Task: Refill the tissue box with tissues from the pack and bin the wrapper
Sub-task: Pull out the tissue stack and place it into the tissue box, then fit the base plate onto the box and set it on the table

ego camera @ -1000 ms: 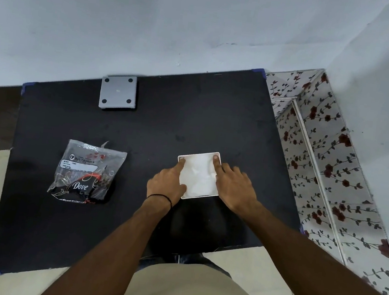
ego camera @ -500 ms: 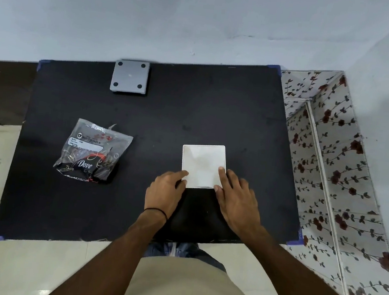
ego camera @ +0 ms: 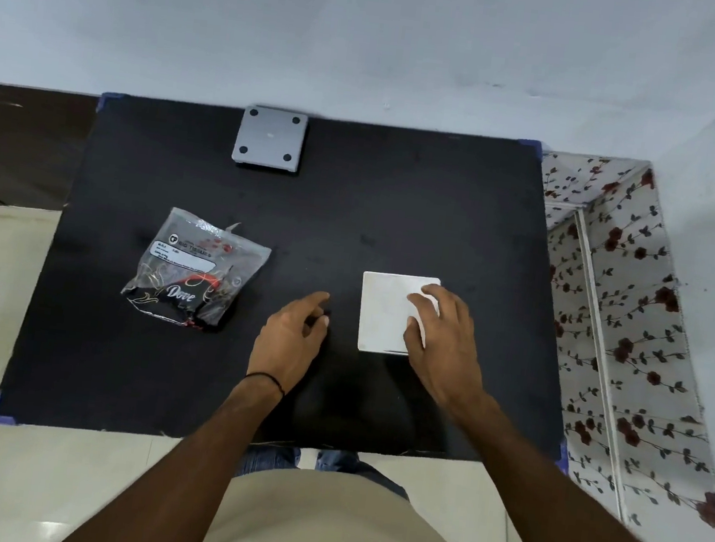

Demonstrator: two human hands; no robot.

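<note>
The right hand [ego camera: 445,343] rests spread on the white tissue box [ego camera: 386,314]; the left hand [ego camera: 290,334] hovers loosely open and empty. The wrapper [ego camera: 197,270] lies left, so binning seems next.

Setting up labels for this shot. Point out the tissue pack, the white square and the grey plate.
tissue pack [ego camera: 195,268], head view, middle of the printed wrapper.
white square [ego camera: 384,311], head view, bare left half.
grey plate [ego camera: 270,138], head view, centre of its top face.

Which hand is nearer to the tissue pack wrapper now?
Left. The left hand hovers just right of the wrapper, apart from it; the right hand rests farther right on the white box.
</note>
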